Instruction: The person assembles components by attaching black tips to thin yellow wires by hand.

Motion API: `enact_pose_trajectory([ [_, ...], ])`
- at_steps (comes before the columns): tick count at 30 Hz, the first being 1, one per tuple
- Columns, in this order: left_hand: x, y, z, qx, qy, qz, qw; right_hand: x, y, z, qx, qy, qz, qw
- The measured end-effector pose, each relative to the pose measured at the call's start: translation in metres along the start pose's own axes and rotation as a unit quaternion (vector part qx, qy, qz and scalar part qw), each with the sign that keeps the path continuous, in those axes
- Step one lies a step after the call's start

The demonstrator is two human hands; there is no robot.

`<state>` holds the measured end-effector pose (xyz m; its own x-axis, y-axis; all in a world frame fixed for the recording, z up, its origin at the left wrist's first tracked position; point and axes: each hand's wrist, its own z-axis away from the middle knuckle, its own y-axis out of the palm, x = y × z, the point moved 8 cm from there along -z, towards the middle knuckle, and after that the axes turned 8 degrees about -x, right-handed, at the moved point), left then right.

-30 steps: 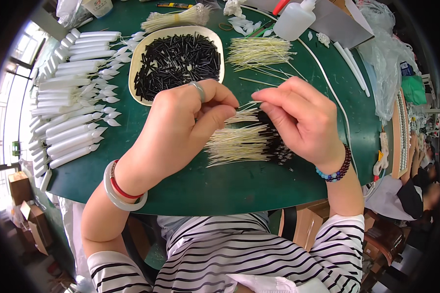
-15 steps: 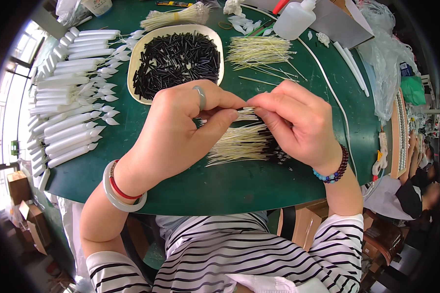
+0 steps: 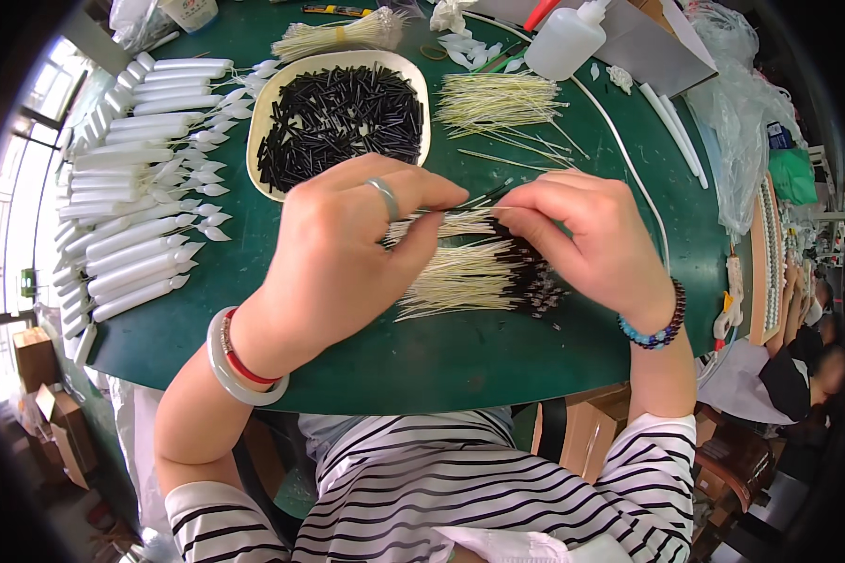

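My left hand is closed in a pinch over the table, with a ring on one finger. Between its fingertips and those of my right hand, also pinched, runs a thin pale wire. A dark section shows on it close to the left fingertips. Below lies a row of pale wires with black-sleeved ends toward the right; my hands partly hide its upper part. Behind my left hand stands a cream tray heaped with short black tubes. Loose yellowish wires lie beyond my right hand.
White candle-shaped lights with flame tips cover the left side. At the back are a bound wire bundle, a white squeeze bottle and a grey box. A white cord curves down the right, beside white tubes.
My hands have drawn apart, the right one moving right and slightly down. The wire between them now shows, and so do more of the black-sleeved ends.
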<state>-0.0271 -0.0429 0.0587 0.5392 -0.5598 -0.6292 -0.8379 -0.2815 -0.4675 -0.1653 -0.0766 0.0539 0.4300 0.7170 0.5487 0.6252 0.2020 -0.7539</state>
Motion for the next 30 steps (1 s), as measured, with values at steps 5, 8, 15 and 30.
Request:
enact_pose_trajectory([
  [5, -0.014, 0.003, 0.001, -0.008, 0.076, -0.021, 0.997, 0.007, 0.011, -0.004, -0.027, -0.024, -0.040, 0.999],
  [8, -0.018, 0.002, 0.001, 0.005, 0.095, -0.061, 0.994, 0.012, 0.009, -0.003, -0.056, -0.063, -0.040, 0.996],
  [15, 0.006, -0.015, 0.000, -0.004, 0.005, -0.062, 0.998, 0.012, -0.022, 0.001, -0.128, -0.144, 0.035, 0.981],
  [30, 0.017, -0.007, -0.008, 0.050, 0.044, -0.082, 0.994, -0.065, 0.000, -0.001, -0.034, 0.013, 0.171, 0.985],
])
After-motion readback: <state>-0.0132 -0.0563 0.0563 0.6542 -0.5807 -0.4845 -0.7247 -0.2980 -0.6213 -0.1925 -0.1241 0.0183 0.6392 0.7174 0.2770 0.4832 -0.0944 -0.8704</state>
